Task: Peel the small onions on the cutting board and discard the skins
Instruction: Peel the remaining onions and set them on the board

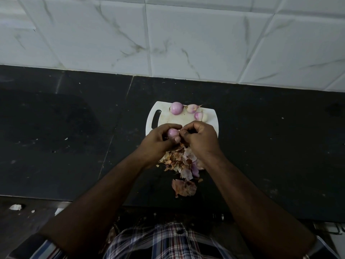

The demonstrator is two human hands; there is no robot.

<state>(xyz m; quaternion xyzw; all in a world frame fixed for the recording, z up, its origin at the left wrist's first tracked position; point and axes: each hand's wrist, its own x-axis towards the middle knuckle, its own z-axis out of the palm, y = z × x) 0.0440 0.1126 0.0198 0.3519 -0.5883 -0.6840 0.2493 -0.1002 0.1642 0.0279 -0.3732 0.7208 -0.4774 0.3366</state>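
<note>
My left hand (162,139) grips a small pink onion (172,133) over the near edge of the white cutting board (164,116). My right hand (200,137) is beside it, its fingertips pinching at the onion's skin. Peeled onions lie at the board's far side: a round one (176,108), a pointed one (192,108) and a smaller one (199,116). A heap of papery skins (182,161) lies under my wrists, spilling from the board onto the counter, with one large brown skin (183,187) nearest me.
The board sits on a black stone counter (65,128) against a white tiled wall (168,38). Small white scraps (15,206) lie near the counter's front edge at the left. My checked shirt (164,240) fills the bottom.
</note>
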